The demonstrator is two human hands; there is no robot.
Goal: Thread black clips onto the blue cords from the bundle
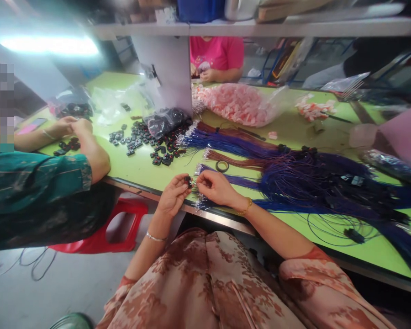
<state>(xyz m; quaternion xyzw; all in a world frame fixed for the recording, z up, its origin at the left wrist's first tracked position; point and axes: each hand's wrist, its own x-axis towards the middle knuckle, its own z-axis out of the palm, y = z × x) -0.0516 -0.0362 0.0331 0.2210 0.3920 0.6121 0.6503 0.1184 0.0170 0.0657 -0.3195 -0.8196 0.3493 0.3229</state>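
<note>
My left hand (173, 194) pinches a small black connector housing (188, 182) with a red mark, just over the table's front edge. Close on its right, my right hand (215, 185) has thumb and forefinger pressed together at the connector; a thin wire end seems to be between them, but it is too small to be sure. Under and behind my right wrist run bundles of blue wires (243, 182) and brown wires (233, 161) with silvery terminal ends pointing left. A pile of black connector housings (137, 137) lies beyond my left hand.
A roll of black tape (222, 166) lies among the wires. Behind are a bag of pink parts (239, 103) and a shelf post (167, 68). A co-worker's arms (89, 144) rest on the table at left, beside a red stool (123, 228). Another person in pink (219, 55) sits opposite.
</note>
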